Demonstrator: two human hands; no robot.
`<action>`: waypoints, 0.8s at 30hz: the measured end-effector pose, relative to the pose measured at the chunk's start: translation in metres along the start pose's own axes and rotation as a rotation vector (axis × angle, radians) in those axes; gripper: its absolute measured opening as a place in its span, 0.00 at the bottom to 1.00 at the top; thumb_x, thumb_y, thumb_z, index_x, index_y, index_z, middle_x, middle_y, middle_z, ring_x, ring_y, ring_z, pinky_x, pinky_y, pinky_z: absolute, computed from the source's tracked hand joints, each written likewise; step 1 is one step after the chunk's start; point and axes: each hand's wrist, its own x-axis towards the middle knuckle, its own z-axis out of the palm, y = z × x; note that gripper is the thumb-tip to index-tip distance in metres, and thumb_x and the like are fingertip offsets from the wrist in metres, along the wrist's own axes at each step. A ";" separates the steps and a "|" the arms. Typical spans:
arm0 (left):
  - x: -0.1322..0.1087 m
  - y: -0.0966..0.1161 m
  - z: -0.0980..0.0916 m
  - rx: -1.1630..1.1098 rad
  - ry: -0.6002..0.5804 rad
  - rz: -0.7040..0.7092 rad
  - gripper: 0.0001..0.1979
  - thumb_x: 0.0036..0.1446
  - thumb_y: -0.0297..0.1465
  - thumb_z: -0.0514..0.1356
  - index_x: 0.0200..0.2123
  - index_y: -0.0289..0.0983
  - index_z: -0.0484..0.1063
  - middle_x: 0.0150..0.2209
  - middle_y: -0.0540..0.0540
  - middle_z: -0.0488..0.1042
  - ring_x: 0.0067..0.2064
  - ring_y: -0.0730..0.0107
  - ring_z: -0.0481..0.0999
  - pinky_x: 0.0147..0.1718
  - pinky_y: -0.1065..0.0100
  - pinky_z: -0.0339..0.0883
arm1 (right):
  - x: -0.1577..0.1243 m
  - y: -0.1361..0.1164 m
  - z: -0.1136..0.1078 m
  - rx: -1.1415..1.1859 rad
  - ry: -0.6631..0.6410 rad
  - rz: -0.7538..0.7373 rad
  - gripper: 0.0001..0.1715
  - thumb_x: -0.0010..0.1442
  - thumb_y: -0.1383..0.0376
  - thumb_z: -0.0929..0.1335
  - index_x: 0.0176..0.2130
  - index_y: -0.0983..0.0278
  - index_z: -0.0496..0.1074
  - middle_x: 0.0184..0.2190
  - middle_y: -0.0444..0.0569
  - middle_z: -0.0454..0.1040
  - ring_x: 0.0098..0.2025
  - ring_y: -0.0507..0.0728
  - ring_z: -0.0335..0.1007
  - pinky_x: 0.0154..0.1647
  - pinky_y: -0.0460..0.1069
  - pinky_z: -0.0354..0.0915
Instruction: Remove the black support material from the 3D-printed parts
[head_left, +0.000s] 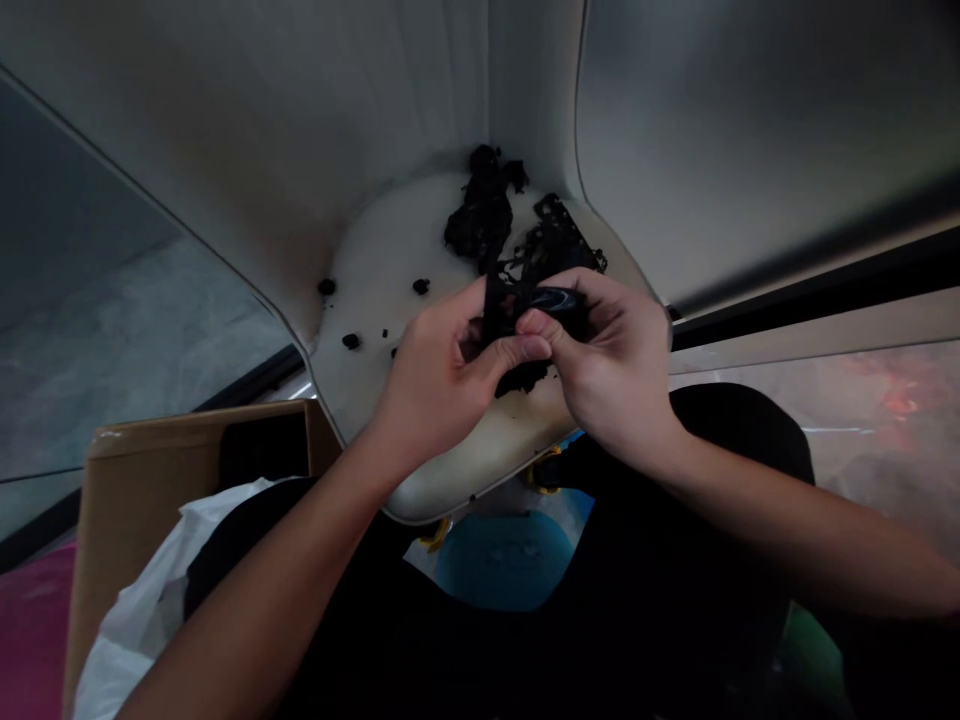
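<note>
Left grip [442, 375] curls shut from our side, thumb and fingers pinching the edge of a stiff black perforated sheet [504, 305], while the box and bag sit away at far left: a brown cardboard box [142, 480] with a crumpled white plastic bag [142, 610] spilling from it. Just right of the box, three or so black crumbs [350, 341] dot the bare pale seat of a moulded chair [375, 310], whose smooth shell curves up behind. Above our hands sits a lumpy, matte black clump [480, 222], crusted and crumbly in texture; a smaller lump [521, 378] lies just under them. We hold the sheet up off the seat, between both hands, its holes showing pale through the black. Right grip [611, 365] is closed as well, its fingers wrapped over the sheet's other side beside a glossy dark oval piece [556, 300]. Behind it, a black lattice fragment [559, 240] with a jagged edge rests on the seat; we cannot tell whether it joins the sheet. So far, one piece is in our hands; the rest lies on the seat.
</note>
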 end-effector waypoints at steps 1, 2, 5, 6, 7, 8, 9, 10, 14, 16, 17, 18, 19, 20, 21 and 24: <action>0.001 0.002 -0.001 0.028 0.005 0.006 0.16 0.67 0.46 0.73 0.37 0.40 0.78 0.34 0.50 0.80 0.37 0.63 0.82 0.33 0.65 0.78 | 0.000 -0.001 0.000 0.003 0.000 0.004 0.14 0.68 0.59 0.78 0.34 0.60 0.76 0.30 0.43 0.76 0.34 0.55 0.74 0.35 0.52 0.71; 0.001 0.003 -0.001 0.051 0.011 0.013 0.16 0.67 0.46 0.73 0.36 0.40 0.78 0.34 0.49 0.79 0.37 0.63 0.82 0.33 0.65 0.78 | 0.001 -0.002 0.000 0.004 -0.002 0.009 0.14 0.68 0.58 0.78 0.35 0.60 0.75 0.30 0.43 0.77 0.35 0.56 0.75 0.36 0.52 0.72; 0.003 0.006 -0.002 0.078 0.017 0.024 0.17 0.67 0.46 0.73 0.35 0.41 0.77 0.34 0.49 0.78 0.35 0.66 0.79 0.29 0.66 0.74 | 0.003 -0.005 0.001 0.012 -0.004 0.018 0.14 0.69 0.57 0.78 0.35 0.60 0.75 0.31 0.44 0.77 0.36 0.56 0.76 0.38 0.53 0.73; 0.003 0.007 -0.002 0.072 0.015 0.020 0.17 0.67 0.47 0.72 0.36 0.40 0.77 0.35 0.49 0.77 0.35 0.66 0.78 0.29 0.66 0.73 | 0.003 -0.007 0.001 0.023 -0.004 0.022 0.14 0.69 0.57 0.78 0.35 0.60 0.75 0.31 0.44 0.77 0.36 0.56 0.76 0.38 0.53 0.72; 0.003 0.007 -0.003 0.062 0.010 0.015 0.18 0.67 0.47 0.72 0.36 0.40 0.77 0.35 0.49 0.77 0.35 0.66 0.77 0.29 0.66 0.73 | 0.003 -0.008 0.001 0.037 -0.001 0.026 0.14 0.68 0.58 0.79 0.35 0.60 0.75 0.30 0.44 0.76 0.35 0.56 0.75 0.37 0.53 0.72; 0.003 0.008 -0.003 0.051 0.009 0.013 0.18 0.67 0.48 0.72 0.36 0.40 0.76 0.35 0.49 0.76 0.36 0.66 0.77 0.30 0.66 0.74 | 0.002 -0.010 0.001 0.056 0.003 0.030 0.14 0.67 0.59 0.79 0.34 0.60 0.76 0.30 0.44 0.76 0.35 0.56 0.74 0.36 0.52 0.71; 0.003 0.008 -0.004 0.045 0.006 0.009 0.19 0.67 0.49 0.72 0.36 0.40 0.76 0.35 0.48 0.75 0.36 0.65 0.77 0.31 0.65 0.75 | 0.001 -0.012 0.001 0.078 0.012 0.037 0.14 0.66 0.60 0.80 0.34 0.60 0.76 0.30 0.43 0.76 0.34 0.55 0.74 0.36 0.52 0.70; 0.003 0.009 -0.004 0.041 0.003 0.010 0.21 0.66 0.50 0.72 0.35 0.41 0.75 0.35 0.48 0.75 0.37 0.65 0.77 0.32 0.64 0.75 | 0.001 -0.014 0.002 0.100 0.024 0.045 0.13 0.65 0.62 0.80 0.33 0.60 0.76 0.30 0.43 0.76 0.34 0.55 0.73 0.35 0.51 0.69; 0.006 0.008 -0.004 -0.006 -0.011 0.010 0.21 0.65 0.52 0.73 0.38 0.41 0.77 0.36 0.48 0.78 0.39 0.62 0.80 0.36 0.61 0.79 | 0.005 -0.015 0.002 0.169 0.042 0.068 0.14 0.62 0.62 0.82 0.32 0.60 0.78 0.29 0.41 0.77 0.33 0.54 0.72 0.36 0.51 0.68; 0.009 0.006 -0.003 -0.068 0.019 -0.013 0.23 0.61 0.54 0.75 0.40 0.42 0.77 0.38 0.48 0.80 0.43 0.60 0.83 0.39 0.61 0.81 | 0.012 -0.010 0.001 0.200 -0.017 0.087 0.18 0.61 0.54 0.83 0.33 0.60 0.78 0.30 0.42 0.78 0.34 0.55 0.72 0.37 0.52 0.68; 0.010 0.005 -0.004 -0.098 0.039 -0.037 0.24 0.58 0.54 0.77 0.40 0.42 0.77 0.39 0.48 0.81 0.44 0.59 0.84 0.40 0.60 0.83 | 0.017 -0.007 0.000 0.216 -0.060 0.097 0.21 0.60 0.50 0.84 0.33 0.59 0.79 0.32 0.43 0.79 0.35 0.55 0.73 0.37 0.52 0.69; 0.012 0.004 -0.005 -0.124 0.055 -0.060 0.25 0.55 0.54 0.79 0.40 0.42 0.77 0.40 0.49 0.82 0.45 0.59 0.85 0.41 0.61 0.83 | 0.021 -0.004 -0.002 0.231 -0.105 0.102 0.23 0.59 0.47 0.84 0.34 0.59 0.79 0.33 0.44 0.80 0.36 0.56 0.73 0.38 0.53 0.69; 0.013 0.003 -0.007 -0.144 0.068 -0.086 0.26 0.52 0.53 0.80 0.40 0.42 0.77 0.40 0.49 0.82 0.45 0.59 0.85 0.41 0.61 0.84 | 0.025 -0.002 -0.004 0.244 -0.149 0.101 0.24 0.58 0.45 0.84 0.34 0.59 0.79 0.34 0.44 0.80 0.37 0.56 0.74 0.38 0.53 0.70; 0.013 0.003 -0.009 -0.157 0.074 -0.108 0.27 0.50 0.52 0.82 0.40 0.41 0.77 0.40 0.49 0.83 0.45 0.59 0.85 0.41 0.62 0.83 | 0.028 0.000 -0.007 0.255 -0.190 0.099 0.25 0.57 0.45 0.84 0.34 0.59 0.79 0.35 0.44 0.80 0.37 0.57 0.74 0.39 0.53 0.70; 0.013 0.003 -0.011 -0.162 0.077 -0.129 0.27 0.49 0.50 0.83 0.39 0.41 0.77 0.40 0.49 0.83 0.44 0.61 0.84 0.40 0.63 0.83 | 0.030 0.000 -0.010 0.264 -0.227 0.099 0.24 0.57 0.45 0.85 0.35 0.58 0.79 0.35 0.44 0.79 0.37 0.57 0.74 0.39 0.53 0.70; 0.008 0.004 -0.018 -0.134 0.100 -0.167 0.27 0.46 0.46 0.84 0.37 0.40 0.76 0.37 0.50 0.81 0.40 0.64 0.82 0.35 0.66 0.80 | 0.030 -0.005 -0.018 0.251 -0.340 0.125 0.19 0.58 0.51 0.85 0.36 0.58 0.82 0.35 0.44 0.80 0.37 0.56 0.74 0.38 0.53 0.69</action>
